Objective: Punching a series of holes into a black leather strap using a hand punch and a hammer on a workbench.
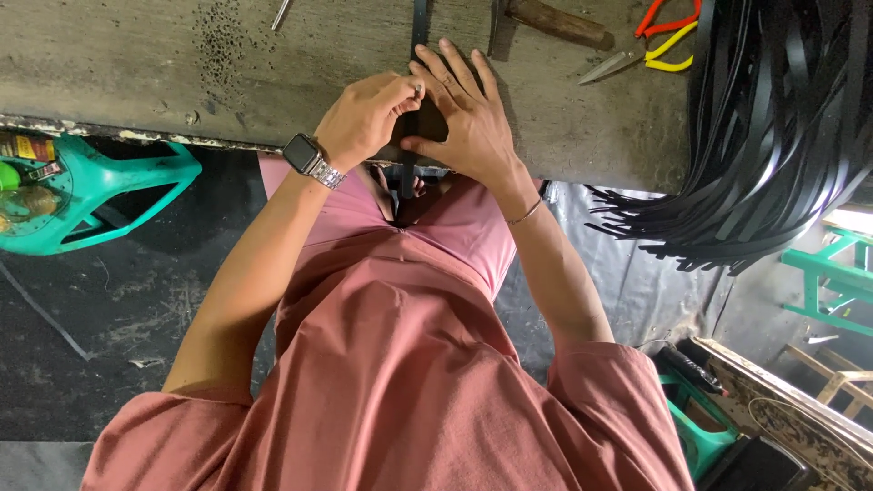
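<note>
- The black strap (416, 27) I am working on runs in a narrow line across the bench (136, 73) toward me, drops over its near edge and hangs down in front of my lap.
- My left hand (366, 118) is curled at the bench edge, thumb and forefinger pinched together on the strap; a wristwatch (305, 156) sits on that wrist.
- My right hand (464, 114) lies flat beside it, fingers spread, pressing the strap down onto the bench, the thumb tucked toward the left hand. The two hands touch.
- Further back on the bench, right of the strap, I see a tool with a wooden handle (559, 23), and past it scissors with red and yellow handles (659, 41).
- A thick bundle of black strips (773, 136) hangs over the right end of the bench, ends fanning downward.
- A teal plastic stool (118, 195) stands low at my left.
</note>
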